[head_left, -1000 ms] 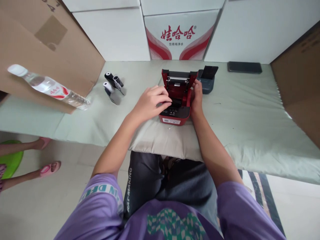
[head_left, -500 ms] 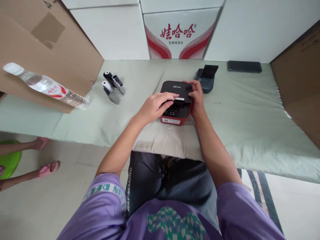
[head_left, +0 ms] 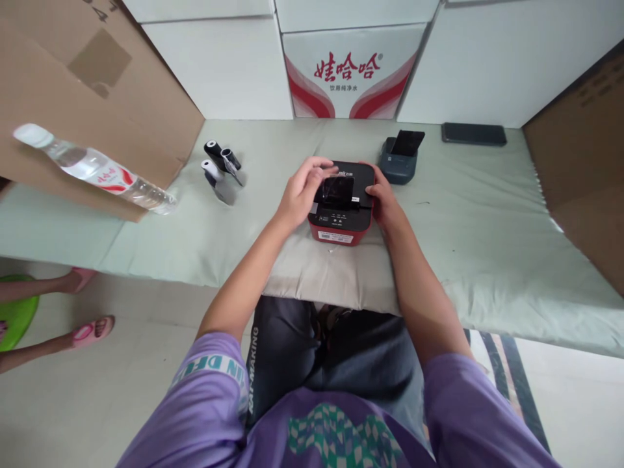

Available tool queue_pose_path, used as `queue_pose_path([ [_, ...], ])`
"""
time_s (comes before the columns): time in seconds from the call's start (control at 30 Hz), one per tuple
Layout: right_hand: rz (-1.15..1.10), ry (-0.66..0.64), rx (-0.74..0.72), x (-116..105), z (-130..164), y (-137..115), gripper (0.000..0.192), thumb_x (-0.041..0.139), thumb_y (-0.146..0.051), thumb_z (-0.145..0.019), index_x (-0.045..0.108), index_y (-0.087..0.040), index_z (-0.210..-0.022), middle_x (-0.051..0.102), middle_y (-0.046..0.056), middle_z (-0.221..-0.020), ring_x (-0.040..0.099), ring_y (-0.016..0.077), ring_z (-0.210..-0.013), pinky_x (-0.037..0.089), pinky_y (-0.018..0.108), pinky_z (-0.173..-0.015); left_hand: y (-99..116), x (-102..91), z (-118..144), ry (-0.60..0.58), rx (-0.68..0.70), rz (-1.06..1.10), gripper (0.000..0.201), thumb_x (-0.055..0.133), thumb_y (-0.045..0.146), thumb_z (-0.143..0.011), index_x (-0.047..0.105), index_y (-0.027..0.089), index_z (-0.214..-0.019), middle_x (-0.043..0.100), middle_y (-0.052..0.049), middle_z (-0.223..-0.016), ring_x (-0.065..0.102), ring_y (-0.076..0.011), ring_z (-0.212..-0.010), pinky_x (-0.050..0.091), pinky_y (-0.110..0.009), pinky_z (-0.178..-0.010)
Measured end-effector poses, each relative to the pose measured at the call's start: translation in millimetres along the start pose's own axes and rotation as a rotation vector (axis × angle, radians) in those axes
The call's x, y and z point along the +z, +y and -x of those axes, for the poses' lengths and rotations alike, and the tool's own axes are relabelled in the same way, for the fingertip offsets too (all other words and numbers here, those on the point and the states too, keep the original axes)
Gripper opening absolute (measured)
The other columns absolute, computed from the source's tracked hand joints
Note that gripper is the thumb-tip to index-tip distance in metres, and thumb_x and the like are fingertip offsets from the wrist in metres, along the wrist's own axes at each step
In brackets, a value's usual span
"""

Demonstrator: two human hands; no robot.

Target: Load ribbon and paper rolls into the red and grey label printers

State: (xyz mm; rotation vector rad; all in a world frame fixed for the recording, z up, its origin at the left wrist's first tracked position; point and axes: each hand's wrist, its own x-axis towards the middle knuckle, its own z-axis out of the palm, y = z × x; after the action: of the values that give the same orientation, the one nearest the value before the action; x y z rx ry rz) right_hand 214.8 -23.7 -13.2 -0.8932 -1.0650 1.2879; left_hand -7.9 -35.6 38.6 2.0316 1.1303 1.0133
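A red-and-black label printer [head_left: 341, 223] sits in front of me near the padded surface's front edge. From the slot in its top, a glossy black strip [head_left: 340, 189] sticks up. My left hand [head_left: 298, 190] is at the printer's upper left, its fingers loosely stretched and somewhat blurred near the strip's top edge. I see no clear grip on the strip. My right hand [head_left: 384, 196] holds the printer's right side, thumb on the black lid and fingers behind the red body.
Behind the printer on the right stand a small dark blue printer [head_left: 398, 167] and a black phone-like slab [head_left: 474, 134]. Several rolls [head_left: 221, 166] stand at left, near a water bottle [head_left: 100, 170] leaning on a cardboard box [head_left: 141, 97]. White cartons [head_left: 353, 81] line the back.
My left hand has moved up and left, off the slot, and its fingers have loosened. The black strip now stands higher out of the printer. My right hand stays on its side.
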Motion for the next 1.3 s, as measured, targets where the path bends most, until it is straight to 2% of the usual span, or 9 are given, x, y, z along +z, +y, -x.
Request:
queue_pose_path([
  [0.2, -0.006, -0.017, 0.014, 3, 4, -6, 0.063, 0.081, -0.055, -0.066, 0.064, -0.028, -0.121, 0.076, 0.004, -0.12, 0.069, 0.0309, -0.12, 0.061, 0.049, -0.105, -33, 6.9, -25, -0.152, -0.123, 0.162, 0.08, 0.043, 0.073, -0.097, 0.039, 0.027, -0.163, 0.049, -0.011, -0.167, 0.059, -0.0253, -0.145, 0.053, -0.04, -0.112],
  [0.4, -0.008, 0.003, 0.03, 6, 6, -8, 0.064, 0.081, -0.055, -0.065, 0.064, -0.027, -0.12, 0.074, 0.006, -0.113, 0.07, 0.0314, -0.114, 0.062, 0.049, -0.098, -34, 14.3, -10, -0.252, -0.239, 0.382, 0.088, 0.043, 0.077, -0.086, 0.051, 0.026, -0.157, 0.062, -0.01, -0.155, 0.073, -0.0266, -0.124, 0.063, -0.043, -0.098],
  [0.57, -0.001, 0.0, 0.003, 2, 1, -6, 0.06, 0.081, -0.047, -0.065, 0.065, -0.029, -0.12, 0.075, 0.003, -0.113, 0.07, 0.0286, -0.112, 0.06, 0.047, -0.1, -33, 13.1, -13, -0.198, -0.258, 0.5, 0.089, 0.062, 0.064, -0.075, 0.051, 0.027, -0.156, 0.059, -0.007, -0.16, 0.065, -0.029, -0.137, 0.059, -0.048, -0.105],
  [0.7, 0.109, 0.103, 0.001, -4, 5, -4, 0.049, 0.08, -0.041, -0.072, 0.066, -0.031, -0.118, 0.075, 0.001, -0.119, 0.069, 0.0264, -0.117, 0.056, 0.048, -0.111, -31, 21.6, -8, -0.163, -0.259, 0.44, 0.086, 0.043, 0.086, -0.086, 0.057, 0.032, -0.152, 0.068, 0.0, -0.149, 0.049, -0.0294, -0.152, 0.051, -0.051, -0.114],
  [0.8, 0.246, 0.275, 0.119, 2, 40, -7, 0.041, 0.076, -0.05, -0.082, 0.067, -0.03, -0.117, 0.074, 0.005, -0.123, 0.067, 0.0294, -0.125, 0.048, 0.058, -0.122, -27, 35.2, 14, 0.016, -0.295, 0.475, 0.09, 0.03, 0.09, -0.09, 0.055, 0.033, -0.155, 0.062, 0.002, -0.157, 0.041, -0.0287, -0.158, 0.043, -0.05, -0.124],
  [0.9, 0.259, 0.132, 0.058, 18, 93, -8, 0.056, 0.074, -0.058, -0.087, 0.063, -0.034, -0.137, 0.066, 0.005, -0.149, 0.058, 0.0316, -0.145, 0.043, 0.061, -0.129, -22, 50.4, 44, 0.14, -0.272, 0.5, 0.086, 0.021, 0.079, -0.099, 0.036, 0.029, -0.167, 0.046, -0.003, -0.171, 0.035, -0.0269, -0.163, 0.039, -0.051, -0.128],
  [1.0, 0.354, -0.024, -0.153, 30, 119, -5, 0.103, 0.091, -0.046, -0.075, 0.035, -0.054, -0.161, 0.038, -0.007, -0.174, 0.038, 0.0283, -0.163, 0.033, 0.055, -0.138, -17, 59.1, 57, 0.112, -0.221, 0.489, 0.08, 0.023, 0.074, -0.103, 0.029, 0.031, -0.17, 0.04, -0.004, -0.174, 0.032, -0.026, -0.165, 0.039, -0.051, -0.13],
  [1.13, 0.514, -0.005, -0.362, 27, 69, -3, 0.113, 0.089, -0.057, -0.074, 0.028, -0.04, -0.168, 0.04, 0.003, -0.173, 0.038, 0.0387, -0.162, 0.029, 0.064, -0.136, -17, 50.7, 15, 0.262, -0.167, 0.72, 0.069, 0.053, 0.058, -0.1, 0.044, 0.032, -0.163, 0.049, 0.0, -0.169, 0.036, -0.0311, -0.163, 0.031, -0.05, -0.134],
  [1.3, 0.587, 0.049, -0.4, 21, -50, -1, 0.12, 0.083, -0.075, -0.07, 0.031, -0.024, -0.166, 0.051, 0.015, -0.165, 0.048, 0.0365, -0.156, 0.036, 0.058, -0.133, -42, 26.7, -94, 0.305, -0.172, 0.925, 0.061, 0.06, 0.039, -0.095, 0.056, 0.027, -0.154, 0.07, 0.0, -0.146, 0.053, -0.031, -0.152, 0.042, -0.044, -0.128],
])
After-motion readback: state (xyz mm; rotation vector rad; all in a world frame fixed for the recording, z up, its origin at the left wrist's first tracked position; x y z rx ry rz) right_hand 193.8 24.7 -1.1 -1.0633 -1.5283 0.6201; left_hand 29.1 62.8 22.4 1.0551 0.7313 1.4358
